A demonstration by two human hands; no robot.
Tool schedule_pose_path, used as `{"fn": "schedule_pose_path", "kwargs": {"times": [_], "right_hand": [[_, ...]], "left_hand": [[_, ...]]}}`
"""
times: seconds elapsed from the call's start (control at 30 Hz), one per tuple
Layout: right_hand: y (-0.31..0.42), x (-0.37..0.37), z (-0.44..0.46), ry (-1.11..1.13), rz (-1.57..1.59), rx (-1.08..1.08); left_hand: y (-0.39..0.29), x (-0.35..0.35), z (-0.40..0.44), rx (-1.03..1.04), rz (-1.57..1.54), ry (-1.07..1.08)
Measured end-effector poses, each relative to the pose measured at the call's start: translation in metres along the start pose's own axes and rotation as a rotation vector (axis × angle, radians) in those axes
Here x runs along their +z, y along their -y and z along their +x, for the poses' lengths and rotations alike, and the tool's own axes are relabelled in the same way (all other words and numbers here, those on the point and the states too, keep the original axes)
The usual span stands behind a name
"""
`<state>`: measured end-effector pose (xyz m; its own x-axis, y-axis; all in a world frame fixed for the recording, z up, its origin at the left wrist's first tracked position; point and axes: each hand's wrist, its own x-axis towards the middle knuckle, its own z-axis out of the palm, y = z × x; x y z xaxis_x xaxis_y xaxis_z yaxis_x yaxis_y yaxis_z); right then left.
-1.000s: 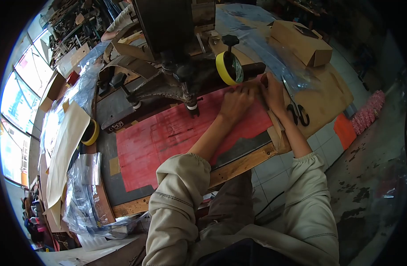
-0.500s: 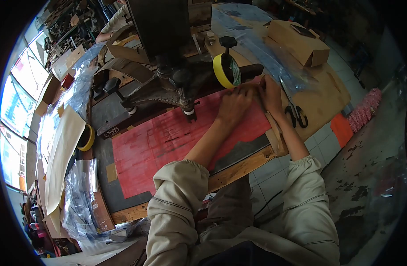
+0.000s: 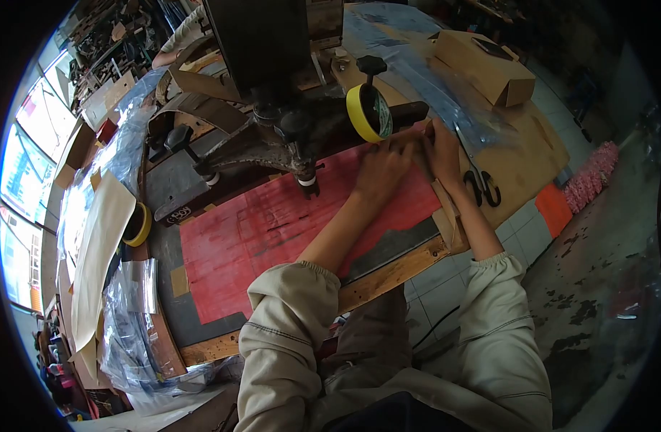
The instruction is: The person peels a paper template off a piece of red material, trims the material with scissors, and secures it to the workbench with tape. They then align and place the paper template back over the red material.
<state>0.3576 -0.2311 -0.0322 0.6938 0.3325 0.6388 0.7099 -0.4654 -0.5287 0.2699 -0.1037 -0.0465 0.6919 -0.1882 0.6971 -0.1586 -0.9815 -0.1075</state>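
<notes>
A red sheet lies flat on a dark board beneath a black metal machine. At its far right corner my two hands are close together. My left hand has its fingers bent down at the sheet's far edge, just below a yellow tape roll. My right hand is pinched beside it, at a brown strip along the sheet's right side. What the fingertips hold is hidden. Black-handled scissors lie just right of my right wrist.
The machine's cast arm and knob stand over the sheet. A cardboard box sits at the back right. Clear plastic film and a second tape roll are on the left. Another person's arm shows at the far left.
My left hand's fingers have shifted slightly at the sheet's far edge. My right hand stays beside it, its fingers a little higher. The sheet and tools look the same.
</notes>
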Motion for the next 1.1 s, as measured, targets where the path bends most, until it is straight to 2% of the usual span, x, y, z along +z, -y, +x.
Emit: {"fn": "schedule_pose_path", "kwargs": {"times": [0.17,0.27,0.37,0.47,0.57,0.67,1.1], "right_hand": [[-0.003,0.002,0.002,-0.009,-0.014,-0.020],[-0.004,0.002,0.002,0.050,-0.031,0.042],[-0.004,0.003,0.002,0.037,-0.063,-0.003],[-0.004,0.003,0.002,0.057,-0.087,-0.008],[-0.005,0.005,0.002,0.037,-0.095,-0.035],[-0.009,0.007,0.001,0.039,-0.117,-0.007],[-0.008,0.008,0.001,0.048,-0.124,-0.074]], "left_hand": [[-0.001,0.001,0.000,0.003,-0.024,-0.036],[-0.001,0.001,0.001,0.011,-0.015,-0.023],[-0.004,0.002,0.001,-0.003,0.023,0.037],[-0.007,0.001,0.002,-0.033,0.045,-0.011],[-0.008,-0.007,0.005,-0.063,0.067,0.154],[-0.006,-0.005,0.002,0.006,0.038,0.107],[-0.009,-0.010,0.005,-0.033,0.022,0.164]]}}
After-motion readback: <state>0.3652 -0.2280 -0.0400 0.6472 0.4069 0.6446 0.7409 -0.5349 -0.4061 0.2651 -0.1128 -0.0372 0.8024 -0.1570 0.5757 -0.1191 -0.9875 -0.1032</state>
